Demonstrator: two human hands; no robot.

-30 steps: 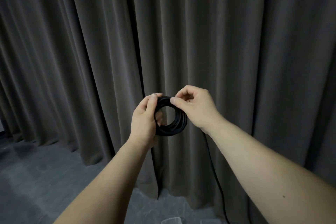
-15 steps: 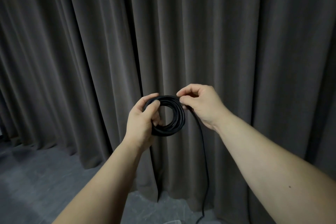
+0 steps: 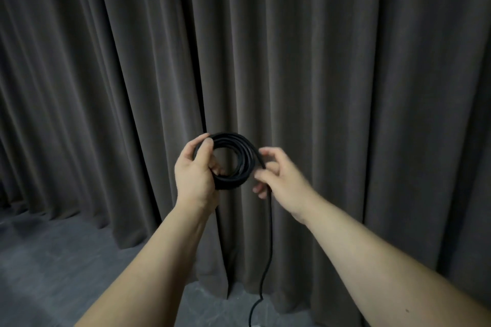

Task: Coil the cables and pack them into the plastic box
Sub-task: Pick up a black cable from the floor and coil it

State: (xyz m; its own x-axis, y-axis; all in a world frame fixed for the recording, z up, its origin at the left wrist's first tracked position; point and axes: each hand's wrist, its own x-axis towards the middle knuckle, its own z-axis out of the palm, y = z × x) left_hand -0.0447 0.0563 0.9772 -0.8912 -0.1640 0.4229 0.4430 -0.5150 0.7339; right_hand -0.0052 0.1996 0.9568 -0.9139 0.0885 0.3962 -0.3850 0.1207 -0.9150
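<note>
Left hand: I grip the coiled black rubber cable, thumb on top, held up before the grey curtain.
Right hand: my fingers pinch the loose strand hanging floorward.

Your right hand no longer pinches the top of the coil; it now sits lower, at the coil's right side, with the loose strand running through its loosely curled fingers. One more loop lies across the top of the coil. The hanging strand now falls straighter toward the floor.
</note>
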